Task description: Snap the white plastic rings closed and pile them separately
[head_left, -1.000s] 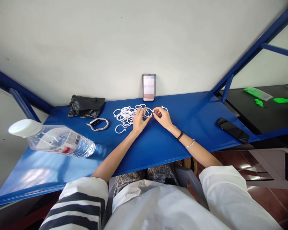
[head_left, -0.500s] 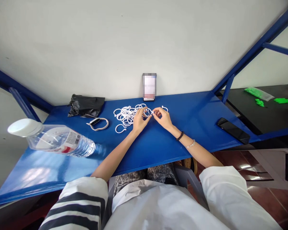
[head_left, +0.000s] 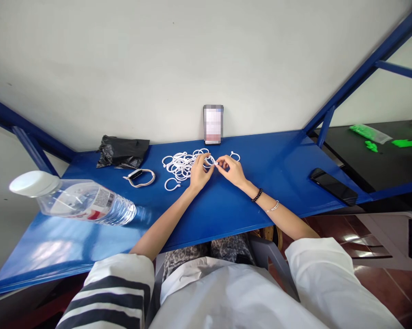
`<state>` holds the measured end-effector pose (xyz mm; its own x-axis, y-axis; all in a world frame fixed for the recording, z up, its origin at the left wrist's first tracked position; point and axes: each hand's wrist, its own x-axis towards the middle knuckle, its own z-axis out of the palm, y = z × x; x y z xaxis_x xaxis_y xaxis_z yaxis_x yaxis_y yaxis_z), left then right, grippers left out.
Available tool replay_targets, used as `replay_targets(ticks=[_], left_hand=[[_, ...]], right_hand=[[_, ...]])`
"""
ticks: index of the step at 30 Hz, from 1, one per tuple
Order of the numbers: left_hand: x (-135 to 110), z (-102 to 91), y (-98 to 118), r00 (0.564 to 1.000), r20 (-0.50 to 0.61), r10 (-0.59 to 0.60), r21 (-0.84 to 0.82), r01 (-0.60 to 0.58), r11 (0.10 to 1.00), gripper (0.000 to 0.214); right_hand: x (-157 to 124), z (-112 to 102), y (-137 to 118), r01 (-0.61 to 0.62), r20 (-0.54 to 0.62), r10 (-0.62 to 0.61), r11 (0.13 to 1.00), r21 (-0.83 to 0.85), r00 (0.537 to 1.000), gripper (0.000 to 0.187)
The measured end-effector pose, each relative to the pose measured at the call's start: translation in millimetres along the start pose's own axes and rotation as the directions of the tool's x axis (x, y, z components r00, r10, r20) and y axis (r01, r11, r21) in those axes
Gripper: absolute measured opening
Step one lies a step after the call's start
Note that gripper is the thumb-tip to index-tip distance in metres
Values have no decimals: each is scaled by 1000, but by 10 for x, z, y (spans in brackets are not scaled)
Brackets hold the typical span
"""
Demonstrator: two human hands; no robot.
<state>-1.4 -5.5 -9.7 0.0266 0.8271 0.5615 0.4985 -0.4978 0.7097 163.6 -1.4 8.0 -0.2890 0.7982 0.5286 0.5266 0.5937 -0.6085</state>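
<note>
White ring [head_left: 213, 160], an open hoop, is held up around the middle of the blue counter [head_left: 274, 183], between the two hands. The left hand [head_left: 199, 173] grips its left side with curved fingers and thumb; the right hand [head_left: 231, 170] pinches its right end between thumb and forefinger. Just left of the left hand, and partly behind it, lies a heap of white rings [head_left: 181, 164], with one loose ring [head_left: 171, 189] at its near edge. Another ring [head_left: 239, 156] rests just beyond the right hand. A smartphone [head_left: 213, 124] leans upright against the far wall [head_left: 254, 68]. Farther left are a wristwatch with a pale band [head_left: 139, 178], a black plastic bag [head_left: 123, 153] and, nearer, a white-capped water bottle [head_left: 89, 201]. A black phone [head_left: 333, 186] lies at the right end.
</note>
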Motion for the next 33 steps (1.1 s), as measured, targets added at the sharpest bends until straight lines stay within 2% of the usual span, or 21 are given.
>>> replay_targets(ticks=[11,33], left_hand=[[1,-12,19,1000,15,18,12,-18,1000,38],[10,-35,53,1000,11,18,-36,-17,999,41]], right_hand=[[-1,-13,-18,16,-11,-17,998,-66,1000,13],[8,-28,-35,-33,-27,32,999,-6,999,23]])
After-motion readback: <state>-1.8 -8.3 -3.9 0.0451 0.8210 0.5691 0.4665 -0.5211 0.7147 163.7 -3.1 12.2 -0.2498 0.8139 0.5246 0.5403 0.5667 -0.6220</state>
